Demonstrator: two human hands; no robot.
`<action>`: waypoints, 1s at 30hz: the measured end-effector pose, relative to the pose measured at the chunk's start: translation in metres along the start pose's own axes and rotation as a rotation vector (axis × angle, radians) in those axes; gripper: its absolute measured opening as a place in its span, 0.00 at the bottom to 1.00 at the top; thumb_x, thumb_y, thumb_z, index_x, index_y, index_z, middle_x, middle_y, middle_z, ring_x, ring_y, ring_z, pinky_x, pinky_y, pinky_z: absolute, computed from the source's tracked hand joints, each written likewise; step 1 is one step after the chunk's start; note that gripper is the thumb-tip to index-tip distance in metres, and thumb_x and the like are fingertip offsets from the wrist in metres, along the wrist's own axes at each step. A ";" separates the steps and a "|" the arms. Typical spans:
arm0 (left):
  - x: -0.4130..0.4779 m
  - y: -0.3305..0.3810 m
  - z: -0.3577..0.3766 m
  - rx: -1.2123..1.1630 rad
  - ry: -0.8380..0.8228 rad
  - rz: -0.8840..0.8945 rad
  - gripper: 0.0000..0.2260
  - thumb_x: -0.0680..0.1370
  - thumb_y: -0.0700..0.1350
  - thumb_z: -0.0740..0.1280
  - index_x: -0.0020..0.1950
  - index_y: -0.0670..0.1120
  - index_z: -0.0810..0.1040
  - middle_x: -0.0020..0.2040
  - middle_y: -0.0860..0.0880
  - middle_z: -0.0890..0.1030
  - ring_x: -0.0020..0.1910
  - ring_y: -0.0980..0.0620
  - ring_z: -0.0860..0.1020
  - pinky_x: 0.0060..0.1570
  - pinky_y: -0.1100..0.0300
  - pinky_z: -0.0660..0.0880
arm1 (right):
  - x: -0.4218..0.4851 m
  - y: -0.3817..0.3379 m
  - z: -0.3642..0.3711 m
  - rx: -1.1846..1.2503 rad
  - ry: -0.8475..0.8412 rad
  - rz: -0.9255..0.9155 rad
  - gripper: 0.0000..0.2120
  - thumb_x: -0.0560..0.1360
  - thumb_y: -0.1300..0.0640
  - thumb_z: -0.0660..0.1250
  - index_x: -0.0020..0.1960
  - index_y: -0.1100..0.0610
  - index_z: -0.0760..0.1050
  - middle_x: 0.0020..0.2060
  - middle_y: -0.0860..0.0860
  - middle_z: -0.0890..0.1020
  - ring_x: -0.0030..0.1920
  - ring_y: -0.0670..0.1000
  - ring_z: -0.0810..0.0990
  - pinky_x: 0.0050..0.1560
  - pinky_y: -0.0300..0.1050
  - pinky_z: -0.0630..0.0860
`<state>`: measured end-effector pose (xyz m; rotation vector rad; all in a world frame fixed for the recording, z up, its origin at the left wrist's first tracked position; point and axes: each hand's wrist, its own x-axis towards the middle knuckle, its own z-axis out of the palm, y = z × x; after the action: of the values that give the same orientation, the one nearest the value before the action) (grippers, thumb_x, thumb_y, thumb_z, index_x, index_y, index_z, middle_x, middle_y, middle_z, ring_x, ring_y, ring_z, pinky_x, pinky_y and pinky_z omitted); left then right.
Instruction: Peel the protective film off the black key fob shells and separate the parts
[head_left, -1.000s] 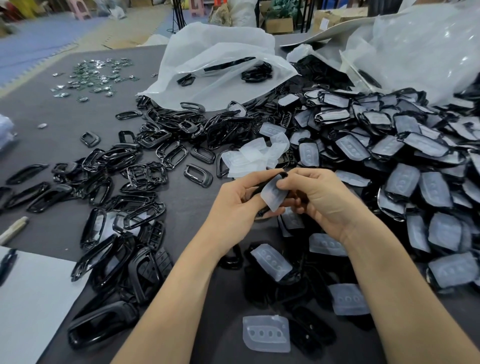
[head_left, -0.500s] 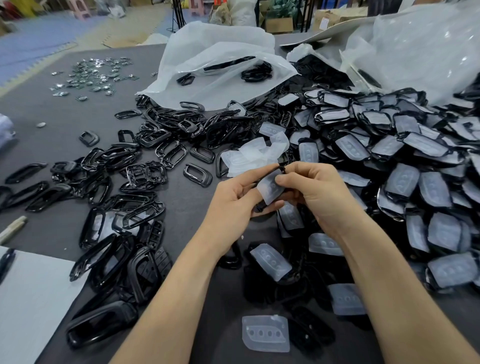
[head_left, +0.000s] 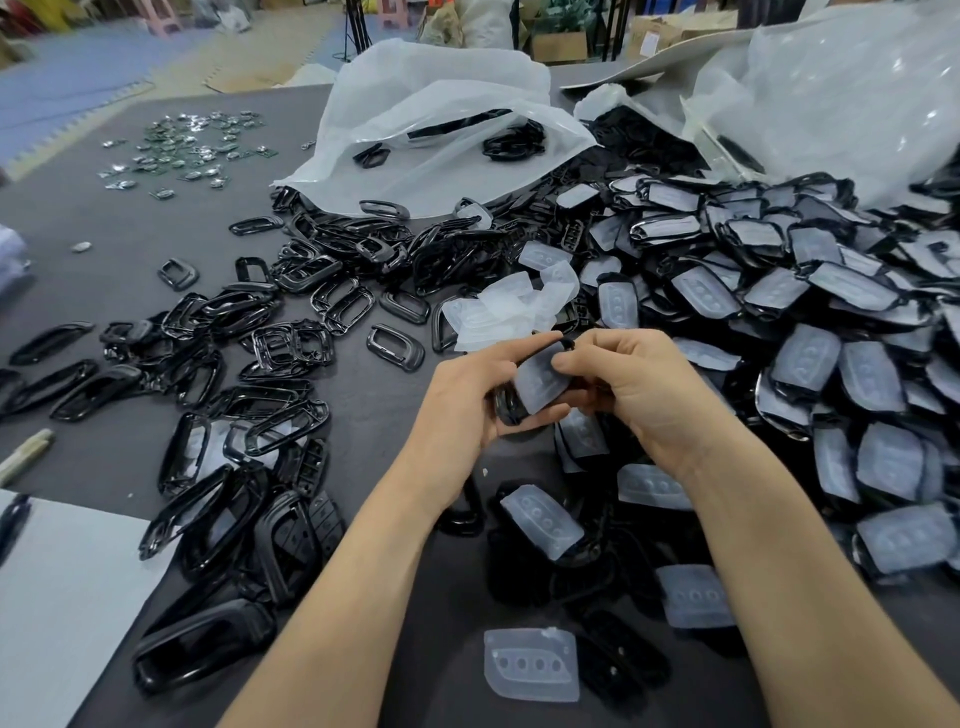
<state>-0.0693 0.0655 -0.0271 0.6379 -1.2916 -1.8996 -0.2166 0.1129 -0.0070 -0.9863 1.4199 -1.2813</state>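
Both hands meet over the table's middle on one black key fob shell (head_left: 506, 406). My left hand (head_left: 467, 400) grips the shell from the left and below, index finger stretched along its top edge. My right hand (head_left: 631, 384) pinches the cloudy protective film (head_left: 540, 382) that covers the shell's face. To the right lies a big heap of film-covered shells (head_left: 810, 322). Bare black frames (head_left: 291, 332) are spread over the left side. A small pile of peeled films (head_left: 511, 312) sits just beyond my hands.
A dark grey mat (head_left: 374, 410) covers the table. White plastic bags (head_left: 431, 135) with black parts lie at the back. Small shiny metal pieces (head_left: 187, 145) are scattered far left. A white sheet (head_left: 57, 613) and a pen (head_left: 13, 519) sit near left. Loose films (head_left: 530, 665) lie close to me.
Both hands have shifted slightly away from me with the shell. The shell now sits lower in my left hand, with more of its black end showing below the film.
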 end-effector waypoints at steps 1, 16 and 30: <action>0.000 0.000 0.000 0.013 0.004 0.006 0.15 0.76 0.37 0.57 0.55 0.41 0.82 0.52 0.44 0.84 0.50 0.47 0.83 0.43 0.57 0.80 | 0.000 0.000 0.000 -0.011 0.005 -0.009 0.20 0.74 0.65 0.67 0.25 0.53 0.77 0.25 0.47 0.78 0.27 0.45 0.78 0.34 0.37 0.71; 0.001 -0.006 0.003 0.311 0.188 0.124 0.16 0.82 0.35 0.59 0.66 0.49 0.76 0.56 0.45 0.83 0.58 0.48 0.80 0.59 0.49 0.77 | -0.001 0.009 0.019 -0.530 0.333 -0.517 0.14 0.71 0.60 0.73 0.55 0.51 0.79 0.43 0.45 0.77 0.37 0.43 0.75 0.40 0.35 0.74; 0.005 -0.017 0.012 0.046 0.216 0.086 0.15 0.81 0.34 0.59 0.59 0.51 0.76 0.43 0.54 0.85 0.45 0.56 0.81 0.45 0.65 0.78 | -0.001 0.012 0.029 -0.614 0.445 -0.627 0.08 0.71 0.64 0.73 0.48 0.59 0.78 0.41 0.48 0.77 0.41 0.51 0.76 0.42 0.40 0.73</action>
<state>-0.0864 0.0717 -0.0386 0.7756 -1.2071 -1.6854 -0.1876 0.1089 -0.0191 -1.7342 2.0079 -1.6142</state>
